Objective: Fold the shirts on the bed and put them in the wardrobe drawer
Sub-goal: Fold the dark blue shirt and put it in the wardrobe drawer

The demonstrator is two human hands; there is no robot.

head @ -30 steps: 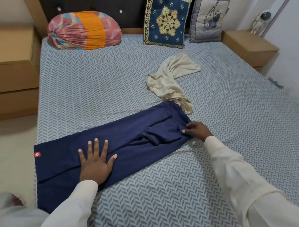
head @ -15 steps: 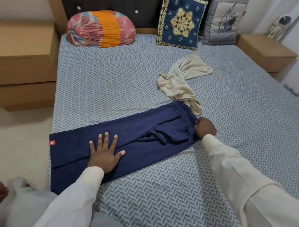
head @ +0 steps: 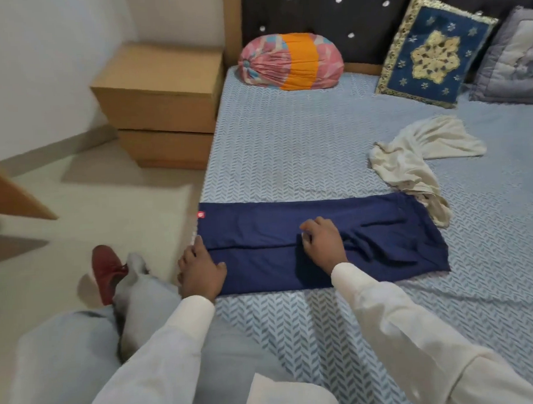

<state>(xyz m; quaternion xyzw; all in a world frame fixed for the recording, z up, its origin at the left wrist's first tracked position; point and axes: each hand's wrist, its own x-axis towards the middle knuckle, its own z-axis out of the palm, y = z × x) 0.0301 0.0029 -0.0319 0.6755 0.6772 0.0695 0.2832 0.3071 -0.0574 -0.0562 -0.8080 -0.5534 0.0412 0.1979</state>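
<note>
Head view. The navy shirt (head: 383, 245), folded into a long strip, lies flat across the bed (head: 287, 146) at the centre of the frame. Its left end reaches the bed's edge, where a small red label (head: 201, 215) shows at the far corner.

The left hand (head: 201, 270), at 9 o'clock of the strip, has its fingers bent over the shirt's left end and its thumb flat on the cloth. The right hand (head: 322, 242) sits on the middle of the strip, knuckles up, with curled fingertips on the fabric. Whether they pinch a fold cannot be told. Both arms wear pale sleeves.

A cream shirt (head: 410, 162) lies crumpled at 2 o'clock of the navy one, its lower end touching the strip's right far corner.

Against the dark headboard (head: 358, 20) are three cushions:
- At 12 o'clock, a pink-and-orange bolster (head: 289, 62).
- At 1 o'clock, a blue embroidered cushion (head: 432, 51).
- At 2 o'clock, a grey cushion (head: 515, 56), cut by the frame edge.

A wooden bedside cabinet (head: 159, 93) stands on the floor (head: 106, 202) at 10 o'clock, just beside the bed. A red shoe (head: 105, 270) shows at 8 o'clock.
</note>
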